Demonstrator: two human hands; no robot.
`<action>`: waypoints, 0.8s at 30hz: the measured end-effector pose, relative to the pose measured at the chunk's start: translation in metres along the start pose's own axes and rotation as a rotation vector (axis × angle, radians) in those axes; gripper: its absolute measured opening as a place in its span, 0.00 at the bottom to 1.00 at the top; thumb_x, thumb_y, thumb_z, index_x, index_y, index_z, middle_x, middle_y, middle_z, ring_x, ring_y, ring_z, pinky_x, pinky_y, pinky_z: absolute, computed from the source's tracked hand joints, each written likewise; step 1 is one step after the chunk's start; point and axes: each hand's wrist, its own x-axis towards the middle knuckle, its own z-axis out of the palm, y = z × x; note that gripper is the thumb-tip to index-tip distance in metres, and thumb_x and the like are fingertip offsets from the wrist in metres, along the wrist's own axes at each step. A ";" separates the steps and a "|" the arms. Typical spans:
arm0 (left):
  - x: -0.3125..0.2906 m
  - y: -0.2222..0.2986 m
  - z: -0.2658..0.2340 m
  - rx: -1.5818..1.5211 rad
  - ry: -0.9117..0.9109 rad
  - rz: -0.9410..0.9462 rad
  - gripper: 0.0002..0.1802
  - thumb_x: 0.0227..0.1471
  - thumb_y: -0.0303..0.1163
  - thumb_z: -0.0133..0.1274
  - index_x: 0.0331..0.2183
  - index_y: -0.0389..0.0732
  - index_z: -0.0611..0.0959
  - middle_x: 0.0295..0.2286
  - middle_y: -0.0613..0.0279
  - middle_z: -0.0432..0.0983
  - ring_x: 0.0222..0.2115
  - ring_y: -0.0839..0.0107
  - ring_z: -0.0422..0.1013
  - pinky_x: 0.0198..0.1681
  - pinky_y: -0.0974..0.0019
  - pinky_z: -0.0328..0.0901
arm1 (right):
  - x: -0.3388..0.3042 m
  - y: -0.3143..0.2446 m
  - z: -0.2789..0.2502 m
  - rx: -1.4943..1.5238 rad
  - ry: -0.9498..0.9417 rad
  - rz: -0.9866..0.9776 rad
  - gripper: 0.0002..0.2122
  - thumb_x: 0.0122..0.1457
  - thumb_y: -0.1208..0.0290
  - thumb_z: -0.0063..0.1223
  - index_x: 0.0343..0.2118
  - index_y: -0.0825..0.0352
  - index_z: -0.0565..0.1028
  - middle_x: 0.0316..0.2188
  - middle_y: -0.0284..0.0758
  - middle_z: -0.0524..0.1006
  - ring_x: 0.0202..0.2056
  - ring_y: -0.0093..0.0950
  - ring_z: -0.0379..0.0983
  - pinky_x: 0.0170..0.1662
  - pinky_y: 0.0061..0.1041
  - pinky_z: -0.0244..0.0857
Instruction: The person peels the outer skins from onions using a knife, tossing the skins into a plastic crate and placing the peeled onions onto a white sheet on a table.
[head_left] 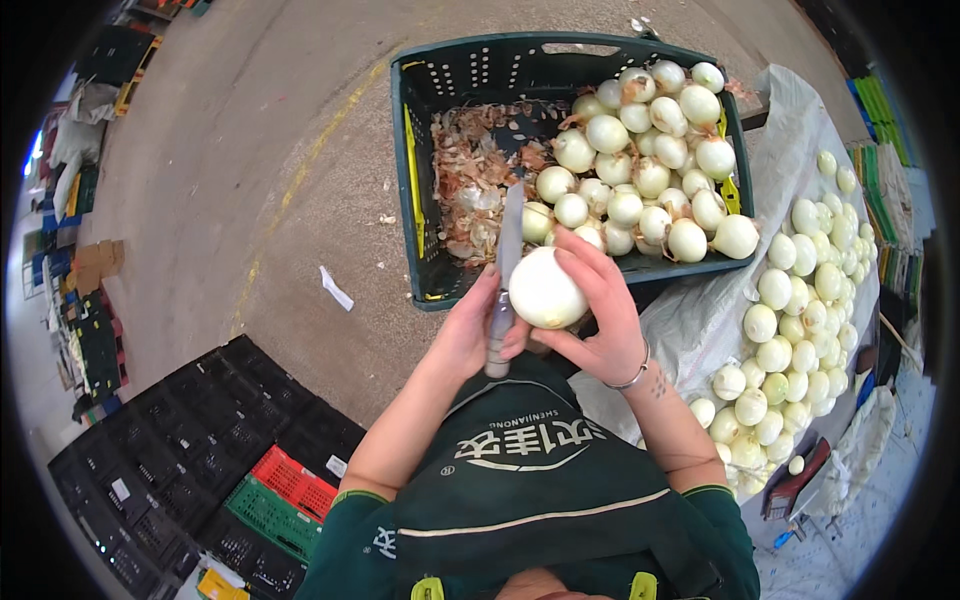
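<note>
Knife [509, 245] gripped in left hand [468, 325], blade pointing far — onion [548, 288] just right of it, cupped in right hand [612, 325], probably to steady it. Crate [530, 76] beyond holds skins [470, 180] left, onions [651, 178] right — apparently separated.

Left hand [465, 325] partly covers the knife handle [496, 350]. Onions [652, 178] conceal the crate's [455, 78] right-side floor. Black crates [165, 440], near left, are cut off by the picture's edge.

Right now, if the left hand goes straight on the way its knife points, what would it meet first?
The knife in the left hand points toward the loose onion skins in the dark crate, so probably those come first. Depth is unclear; the crate's near wall could be met sooner.
</note>
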 end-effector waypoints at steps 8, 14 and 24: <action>-0.011 0.014 0.018 1.194 0.259 0.629 0.23 0.52 0.23 0.55 0.51 0.38 0.78 0.38 0.62 0.73 0.27 0.75 0.72 0.28 0.75 0.67 | -0.024 0.013 0.034 1.409 0.237 0.865 0.41 0.53 0.72 0.64 0.67 0.67 0.52 0.59 0.38 0.66 0.58 0.33 0.66 0.62 0.34 0.60; -0.029 0.028 0.032 1.931 0.192 1.080 0.36 0.33 0.16 0.59 0.51 0.38 0.79 0.40 0.55 0.77 0.34 0.62 0.78 0.35 0.65 0.73 | -0.017 0.009 0.036 0.982 0.208 0.677 0.41 0.46 0.77 0.65 0.65 0.67 0.56 0.55 0.37 0.69 0.56 0.29 0.67 0.59 0.30 0.62; -0.001 0.051 -0.048 1.711 0.583 0.986 0.29 0.41 0.13 0.54 0.50 0.36 0.79 0.39 0.50 0.78 0.37 0.57 0.76 0.40 0.63 0.73 | -0.012 -0.007 0.013 1.126 0.031 0.747 0.45 0.43 0.68 0.70 0.65 0.69 0.56 0.56 0.38 0.69 0.55 0.29 0.69 0.58 0.30 0.63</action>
